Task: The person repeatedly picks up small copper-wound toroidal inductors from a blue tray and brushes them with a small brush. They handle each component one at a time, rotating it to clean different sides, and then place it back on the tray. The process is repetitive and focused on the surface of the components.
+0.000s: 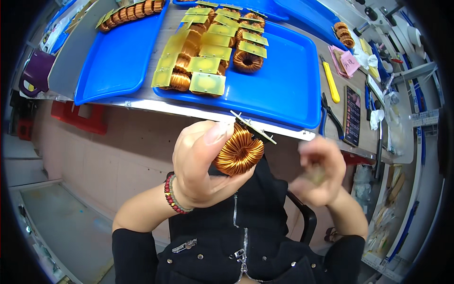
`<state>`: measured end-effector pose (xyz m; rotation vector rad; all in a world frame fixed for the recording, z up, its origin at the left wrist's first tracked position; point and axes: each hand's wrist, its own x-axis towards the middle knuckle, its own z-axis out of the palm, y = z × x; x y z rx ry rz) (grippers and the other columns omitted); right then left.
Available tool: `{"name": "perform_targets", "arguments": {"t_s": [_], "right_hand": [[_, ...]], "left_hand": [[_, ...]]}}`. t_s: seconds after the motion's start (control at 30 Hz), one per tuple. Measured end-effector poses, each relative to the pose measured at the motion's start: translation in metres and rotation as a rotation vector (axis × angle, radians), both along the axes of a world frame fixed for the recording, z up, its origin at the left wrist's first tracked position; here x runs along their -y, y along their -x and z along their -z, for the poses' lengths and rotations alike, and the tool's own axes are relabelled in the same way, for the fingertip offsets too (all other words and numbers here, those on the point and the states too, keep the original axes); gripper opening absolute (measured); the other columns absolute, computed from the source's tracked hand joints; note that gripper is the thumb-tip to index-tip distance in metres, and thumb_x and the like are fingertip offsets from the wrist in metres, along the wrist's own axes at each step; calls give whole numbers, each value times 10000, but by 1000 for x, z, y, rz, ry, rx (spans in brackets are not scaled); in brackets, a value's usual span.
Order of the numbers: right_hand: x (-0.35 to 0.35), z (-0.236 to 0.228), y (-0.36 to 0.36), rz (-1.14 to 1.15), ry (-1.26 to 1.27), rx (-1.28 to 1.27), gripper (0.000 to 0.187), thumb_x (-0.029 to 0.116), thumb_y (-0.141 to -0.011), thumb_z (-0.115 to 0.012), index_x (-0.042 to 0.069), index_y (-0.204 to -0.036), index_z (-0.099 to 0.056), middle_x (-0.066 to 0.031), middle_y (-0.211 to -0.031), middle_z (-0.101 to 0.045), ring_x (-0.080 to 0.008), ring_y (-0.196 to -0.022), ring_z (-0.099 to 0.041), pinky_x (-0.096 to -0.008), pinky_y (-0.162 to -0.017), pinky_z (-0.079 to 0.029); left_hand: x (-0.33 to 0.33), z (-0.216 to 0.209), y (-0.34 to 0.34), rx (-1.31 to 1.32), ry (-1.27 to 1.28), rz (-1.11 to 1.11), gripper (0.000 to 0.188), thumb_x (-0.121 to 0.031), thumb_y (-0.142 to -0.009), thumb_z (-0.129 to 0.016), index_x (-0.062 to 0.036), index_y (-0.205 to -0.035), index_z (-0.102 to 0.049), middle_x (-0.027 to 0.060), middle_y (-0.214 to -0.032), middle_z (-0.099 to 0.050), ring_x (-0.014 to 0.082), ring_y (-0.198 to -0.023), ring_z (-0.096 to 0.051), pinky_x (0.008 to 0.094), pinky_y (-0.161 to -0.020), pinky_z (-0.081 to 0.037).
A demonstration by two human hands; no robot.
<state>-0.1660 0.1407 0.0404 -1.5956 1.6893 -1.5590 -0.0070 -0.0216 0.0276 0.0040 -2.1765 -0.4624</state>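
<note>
My left hand (pixel 201 163) grips a copper-wound toroidal coil (pixel 239 151) in front of the table edge. A thin board (pixel 253 127) with short metal pins sits on the coil's upper side, tilted down to the right. To the right, apart from the coil, my right hand (pixel 321 170) is smeared by motion with its fingers curled. Whether anything is in it cannot be made out. Beyond the hands, a blue tray (pixel 288 90) bears rows of similar coils, each with a yellow-green board (pixel 208 84) attached.
Another blue tray (pixel 116 66) at left holds a row of coils (pixel 132 15). Right of the trays lie a yellow utility knife (pixel 330 81), pliers (pixel 332 116), a phone (pixel 352 116) and pink paper slips (pixel 345 61). A purple mug (pixel 38 71) stands far left.
</note>
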Motion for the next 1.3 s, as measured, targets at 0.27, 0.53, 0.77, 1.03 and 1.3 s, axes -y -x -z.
{"name": "perform_targets", "arguments": {"t_s": [0.27, 0.53, 0.77, 1.03, 1.3], "right_hand": [[35, 15, -24, -336, -87, 916, 488, -62, -788, -596, -27, -1240, -416, -59, -1124, -529, -121, -1056, -492, -278, -900, -424], [17, 18, -20, -233, -269, 155, 508, 192, -708, -706, 129, -1168, -501, -106, -1024, -590, -278, -876, -600, -332, -686, -482], [-9, 18, -25, 566, 258, -528, 239, 303, -761, -648, 125, -862, -526, -48, -830, -553, -164, -589, -537, -267, -461, -368], [-67, 36, 43, 1044, -101, -566, 272, 145, -659, -662, 130, -908, -554, -45, -899, -549, -237, -600, -570, -339, -494, -458], [-115, 48, 97, 1119, -331, -506, 186, 75, -799, -552, 82, -978, -502, -113, -816, -615, -342, -667, -595, -396, -551, -459]], "left_hand": [[-29, 26, 13, -129, -110, -152, 864, -133, -528, -834, -2, -1223, -337, 101, -1002, -482, 234, -884, -536, 338, -764, -462], [-39, 17, -2, 324, -1736, 500, 693, -567, -887, -278, -22, -1313, -327, 120, -1221, -466, 232, -1083, -498, 357, -927, -396], [-46, 16, 21, -30, -2057, 350, 592, -529, -914, -265, -30, -1177, -443, 173, -915, -571, 252, -756, -538, 335, -619, -441], [-51, 25, 28, 111, -2265, 323, 589, -536, -902, -297, -45, -1177, -470, 161, -862, -586, 262, -748, -529, 343, -618, -430], [-46, 30, 39, 212, -2289, 373, 579, -553, -896, -313, -71, -1151, -508, 158, -887, -567, 266, -754, -533, 331, -633, -465]]}}
